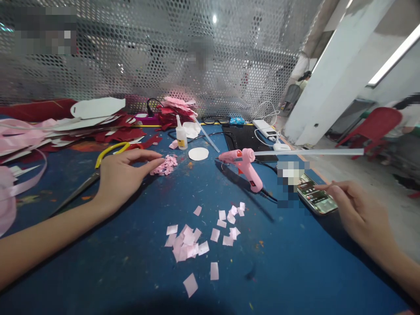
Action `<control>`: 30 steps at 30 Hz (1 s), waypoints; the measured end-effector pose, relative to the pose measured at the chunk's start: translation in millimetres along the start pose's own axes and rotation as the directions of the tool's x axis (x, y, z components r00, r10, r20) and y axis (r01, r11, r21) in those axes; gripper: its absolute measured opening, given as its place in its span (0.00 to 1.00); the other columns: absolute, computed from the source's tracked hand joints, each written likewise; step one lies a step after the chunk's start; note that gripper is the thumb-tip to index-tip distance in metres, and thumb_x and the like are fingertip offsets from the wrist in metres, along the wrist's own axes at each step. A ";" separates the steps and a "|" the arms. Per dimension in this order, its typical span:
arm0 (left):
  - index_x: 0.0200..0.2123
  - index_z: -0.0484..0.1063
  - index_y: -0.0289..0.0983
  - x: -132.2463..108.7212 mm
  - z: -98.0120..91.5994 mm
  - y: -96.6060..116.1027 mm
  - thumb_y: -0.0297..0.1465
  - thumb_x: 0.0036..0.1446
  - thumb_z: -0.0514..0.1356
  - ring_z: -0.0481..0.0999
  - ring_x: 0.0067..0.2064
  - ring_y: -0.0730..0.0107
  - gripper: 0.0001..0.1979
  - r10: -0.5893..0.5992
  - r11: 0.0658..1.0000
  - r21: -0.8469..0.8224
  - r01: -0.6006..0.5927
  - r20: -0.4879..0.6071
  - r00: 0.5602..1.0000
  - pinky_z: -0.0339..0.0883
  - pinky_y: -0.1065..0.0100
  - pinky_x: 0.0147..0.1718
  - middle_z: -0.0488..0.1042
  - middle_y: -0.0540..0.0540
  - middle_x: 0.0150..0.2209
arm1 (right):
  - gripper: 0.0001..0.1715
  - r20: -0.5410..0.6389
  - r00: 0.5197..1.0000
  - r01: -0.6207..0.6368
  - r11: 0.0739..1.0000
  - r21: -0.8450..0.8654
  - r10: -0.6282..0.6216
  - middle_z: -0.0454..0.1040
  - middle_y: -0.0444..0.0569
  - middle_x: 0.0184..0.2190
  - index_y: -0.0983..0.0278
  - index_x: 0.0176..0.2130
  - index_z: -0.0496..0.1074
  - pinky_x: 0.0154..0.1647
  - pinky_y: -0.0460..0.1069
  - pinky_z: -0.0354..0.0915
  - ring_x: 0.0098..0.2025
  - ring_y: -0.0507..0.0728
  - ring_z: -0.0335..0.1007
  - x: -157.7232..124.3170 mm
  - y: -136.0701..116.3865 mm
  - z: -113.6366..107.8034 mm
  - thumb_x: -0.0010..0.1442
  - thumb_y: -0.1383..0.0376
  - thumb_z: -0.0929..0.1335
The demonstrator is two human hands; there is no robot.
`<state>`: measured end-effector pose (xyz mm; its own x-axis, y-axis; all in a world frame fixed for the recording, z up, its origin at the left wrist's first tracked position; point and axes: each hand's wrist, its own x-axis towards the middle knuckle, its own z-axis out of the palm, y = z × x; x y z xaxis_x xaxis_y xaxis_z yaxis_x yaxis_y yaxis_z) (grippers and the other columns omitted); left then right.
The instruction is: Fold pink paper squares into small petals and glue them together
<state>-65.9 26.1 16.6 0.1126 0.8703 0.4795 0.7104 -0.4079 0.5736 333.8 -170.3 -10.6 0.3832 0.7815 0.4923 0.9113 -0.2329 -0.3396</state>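
My left hand [126, 170] reaches over the blue table, its thumb and fingertips at the left edge of a small heap of pink bits [168, 165]. Whether a bit is between those fingertips is too small to tell. At the right, my right hand [361, 208] has a finger on the lit screen of a phone [316, 194] lying on the table. Between the hands a pink glue gun [241, 164] rests with a long clear glue stick in its back. Pink paper squares [187, 243] lie scattered nearer to me, and a white oval disc [198, 153] is behind them.
Yellow-handled scissors [113, 152] lie under and beside my left hand. A glue bottle [181, 136] stands behind the heap. Red, pink and white sheets [82, 127] are piled back left. A power bank [265, 130] with cables sits back right, before a perforated metal screen [183, 57].
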 end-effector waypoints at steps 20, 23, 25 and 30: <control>0.45 0.75 0.38 -1.8 1.9 1.6 0.31 0.62 0.54 0.74 0.52 0.70 0.12 0.260 0.964 -0.046 -0.262 -0.040 0.965 0.65 0.62 0.55 0.77 0.50 0.49 | 0.13 -0.108 0.994 -0.027 0.997 0.078 0.035 0.77 0.50 0.35 0.60 0.33 0.69 0.37 0.52 0.62 0.39 0.60 0.72 -2.1 8.1 2.2 0.62 0.58 0.60; 0.45 0.75 0.39 -2.3 3.0 2.7 0.34 0.59 0.59 0.79 0.42 0.70 0.12 0.188 0.966 -0.173 -0.194 -0.054 0.981 0.71 0.64 0.47 0.80 0.51 0.42 | 0.13 -0.119 0.992 -0.020 0.997 0.071 0.029 0.76 0.50 0.34 0.60 0.34 0.70 0.35 0.51 0.60 0.38 0.59 0.71 -0.7 9.5 2.9 0.61 0.57 0.60; 0.40 0.77 0.37 -2.1 4.3 4.0 0.34 0.56 0.61 0.79 0.30 0.74 0.10 0.155 0.949 -0.268 -0.164 -0.058 0.986 0.74 0.70 0.33 0.80 0.51 0.31 | 0.15 -0.147 0.989 -0.014 0.997 0.070 0.024 0.75 0.50 0.33 0.60 0.34 0.69 0.34 0.52 0.60 0.37 0.60 0.70 0.5 11.6 4.9 0.60 0.55 0.60; 0.16 0.71 0.35 -0.3 7.4 13.9 0.40 0.49 0.64 0.61 0.12 0.83 0.17 0.223 0.932 -0.278 -0.233 -0.067 0.973 0.53 0.76 0.13 0.66 0.55 0.11 | 0.19 -0.153 0.988 -0.001 0.996 0.085 0.014 0.74 0.48 0.32 0.60 0.34 0.70 0.35 0.52 0.60 0.35 0.59 0.70 2.5 13.9 8.9 0.58 0.52 0.58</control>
<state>-50.9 22.2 19.5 0.2217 0.7371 0.6384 0.4426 -0.6594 0.6076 346.1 -166.5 -21.2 0.4147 0.6805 0.6041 0.8947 -0.1836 -0.4073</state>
